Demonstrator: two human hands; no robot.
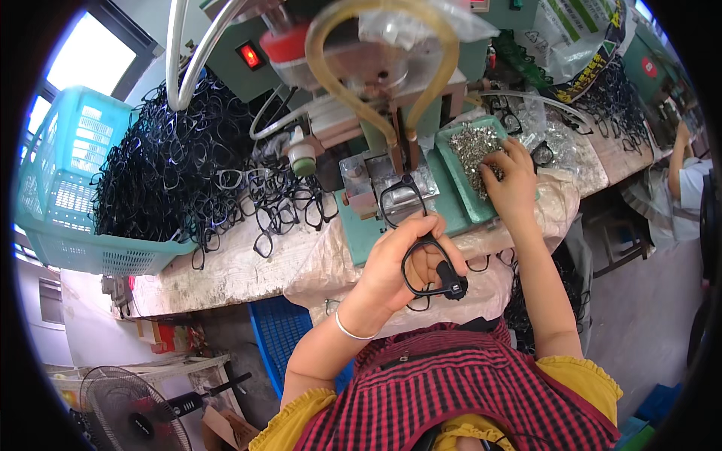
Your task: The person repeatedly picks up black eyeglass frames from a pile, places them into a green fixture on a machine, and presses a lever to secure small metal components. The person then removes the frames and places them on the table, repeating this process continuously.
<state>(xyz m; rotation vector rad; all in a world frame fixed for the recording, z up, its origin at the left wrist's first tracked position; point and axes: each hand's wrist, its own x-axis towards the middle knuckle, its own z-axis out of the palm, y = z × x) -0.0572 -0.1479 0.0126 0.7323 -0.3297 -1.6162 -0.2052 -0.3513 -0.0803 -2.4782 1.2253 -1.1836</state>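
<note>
My left hand (pixel 387 264) is closed around the bridge of a black eyeglass frame (pixel 453 286). One rim of the frame lies at the metal fixture of a bench machine (pixel 410 105), below its two upright prongs; the other rim hangs towards me. To the right, my right hand (pixel 514 180) reaches into a green tray (pixel 456 180) with its fingers apart and bent. The fingertips touch a heap of small silvery metal parts (pixel 474 154). Whether a single part is between them is too small to tell.
A large pile of black eyeglass frames (pixel 165 165) fills and spills beside a light-blue basket (pixel 90 248) at the left. More frames lie on plastic sheeting along the worktable (pixel 226 282). A fan (pixel 135 417) stands low left. Another person's arm (pixel 679 154) shows far right.
</note>
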